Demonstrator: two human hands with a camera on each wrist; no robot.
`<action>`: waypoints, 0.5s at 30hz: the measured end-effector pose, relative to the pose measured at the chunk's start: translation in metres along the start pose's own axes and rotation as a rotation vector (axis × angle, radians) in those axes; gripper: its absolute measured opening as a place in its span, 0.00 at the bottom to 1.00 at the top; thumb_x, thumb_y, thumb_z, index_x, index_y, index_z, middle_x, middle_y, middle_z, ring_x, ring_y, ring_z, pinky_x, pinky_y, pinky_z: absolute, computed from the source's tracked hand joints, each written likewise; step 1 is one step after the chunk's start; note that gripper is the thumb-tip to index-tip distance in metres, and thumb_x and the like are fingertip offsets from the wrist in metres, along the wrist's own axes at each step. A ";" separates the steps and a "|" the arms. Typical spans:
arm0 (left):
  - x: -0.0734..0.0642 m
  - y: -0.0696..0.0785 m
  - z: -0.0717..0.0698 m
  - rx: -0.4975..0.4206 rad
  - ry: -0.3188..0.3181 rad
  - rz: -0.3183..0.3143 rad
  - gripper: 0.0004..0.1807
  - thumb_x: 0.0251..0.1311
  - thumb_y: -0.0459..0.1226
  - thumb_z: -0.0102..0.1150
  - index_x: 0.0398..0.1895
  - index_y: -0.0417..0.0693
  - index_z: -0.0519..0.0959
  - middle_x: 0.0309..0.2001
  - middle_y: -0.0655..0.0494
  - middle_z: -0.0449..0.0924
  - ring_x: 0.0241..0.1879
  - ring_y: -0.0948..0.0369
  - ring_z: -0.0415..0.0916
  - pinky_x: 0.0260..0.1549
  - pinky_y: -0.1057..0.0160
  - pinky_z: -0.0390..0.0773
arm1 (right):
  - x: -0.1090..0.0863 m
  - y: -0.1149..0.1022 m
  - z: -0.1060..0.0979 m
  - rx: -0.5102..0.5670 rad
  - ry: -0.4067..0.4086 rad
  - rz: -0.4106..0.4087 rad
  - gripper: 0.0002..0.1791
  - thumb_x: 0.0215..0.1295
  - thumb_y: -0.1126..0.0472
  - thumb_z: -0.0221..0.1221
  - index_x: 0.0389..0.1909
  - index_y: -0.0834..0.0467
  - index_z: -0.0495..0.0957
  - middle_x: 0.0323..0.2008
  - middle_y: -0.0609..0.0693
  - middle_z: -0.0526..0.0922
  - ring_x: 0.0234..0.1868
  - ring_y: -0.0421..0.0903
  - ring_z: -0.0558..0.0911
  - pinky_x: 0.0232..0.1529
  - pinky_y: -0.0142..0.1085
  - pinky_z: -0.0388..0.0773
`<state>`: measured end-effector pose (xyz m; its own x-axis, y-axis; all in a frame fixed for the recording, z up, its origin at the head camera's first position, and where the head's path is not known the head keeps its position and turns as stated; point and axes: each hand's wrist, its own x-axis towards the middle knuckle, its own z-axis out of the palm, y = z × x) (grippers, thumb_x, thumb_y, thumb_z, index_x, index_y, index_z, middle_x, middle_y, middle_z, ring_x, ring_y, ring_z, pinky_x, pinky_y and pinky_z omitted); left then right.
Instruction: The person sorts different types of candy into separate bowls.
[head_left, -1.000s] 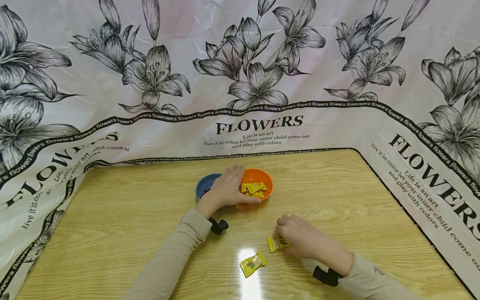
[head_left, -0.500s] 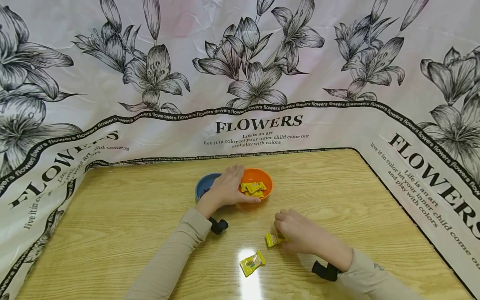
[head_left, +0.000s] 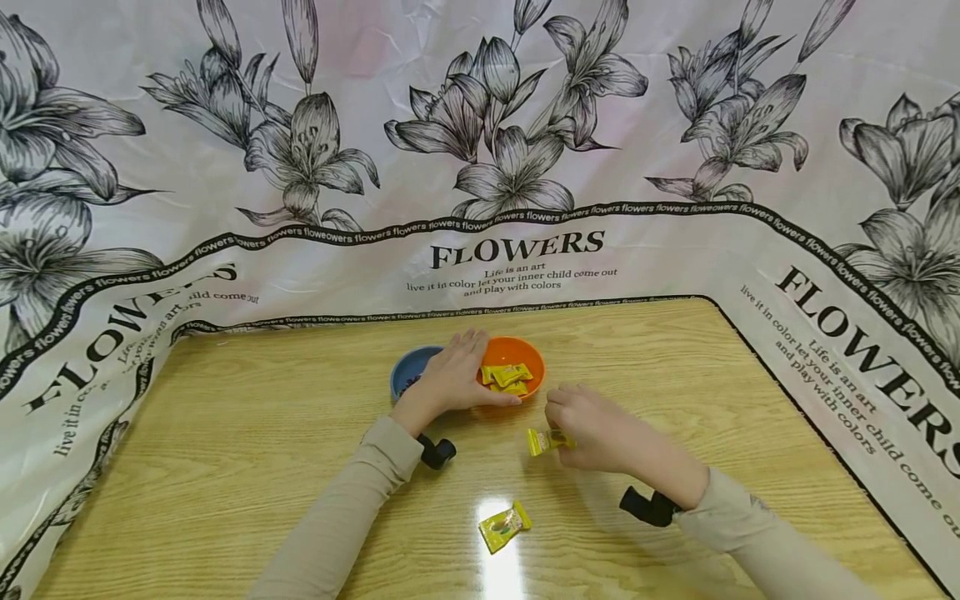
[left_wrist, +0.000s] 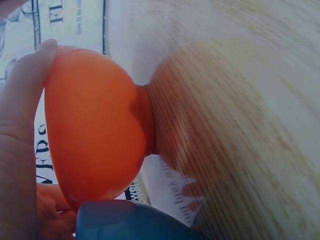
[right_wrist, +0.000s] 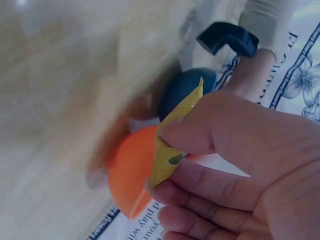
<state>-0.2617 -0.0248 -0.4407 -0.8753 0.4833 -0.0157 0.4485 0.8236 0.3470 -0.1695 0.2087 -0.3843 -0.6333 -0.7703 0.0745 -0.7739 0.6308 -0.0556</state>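
Note:
My left hand [head_left: 448, 375] reaches over the blue bowl [head_left: 406, 367] and grips the orange bowl [head_left: 512, 353] by its left side. In the left wrist view, the thumb [left_wrist: 22, 90] lies along the orange bowl's rim, with fingers on the rim's other side. Several yellow wrapped candies [head_left: 510, 376] lie inside the orange bowl. Just right of and nearer than that bowl, my right hand [head_left: 596, 429] pinches another yellow wrapped candy [head_left: 544, 441] between thumb and fingers, held off the table in the right wrist view. Small dark purple items in the blue bowl are mostly hidden by my left hand.
One more yellow wrapped candy [head_left: 505, 527] lies on the wooden table [head_left: 262, 433], nearer than the bowls, beside a bright reflection. A flower-printed cloth [head_left: 337, 275] stands along the back and sides of the table. Black wrist-worn devices [head_left: 651, 506] sit on both arms.
My right hand has lifted the pinched candy off the table and moved it away from me toward the orange bowl. The left hand and both bowls have stayed in place.

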 end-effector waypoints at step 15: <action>0.003 -0.002 -0.004 0.001 -0.001 0.027 0.66 0.48 0.74 0.58 0.79 0.41 0.49 0.78 0.43 0.48 0.77 0.46 0.43 0.73 0.47 0.49 | 0.056 0.036 -0.025 0.008 0.103 -0.032 0.15 0.39 0.65 0.74 0.24 0.59 0.75 0.25 0.45 0.70 0.28 0.43 0.68 0.30 0.36 0.69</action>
<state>-0.2658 -0.0259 -0.4377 -0.8627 0.5057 -0.0077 0.4721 0.8107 0.3461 -0.2329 0.1910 -0.3569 -0.6050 -0.7760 0.1781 -0.7938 0.6052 -0.0596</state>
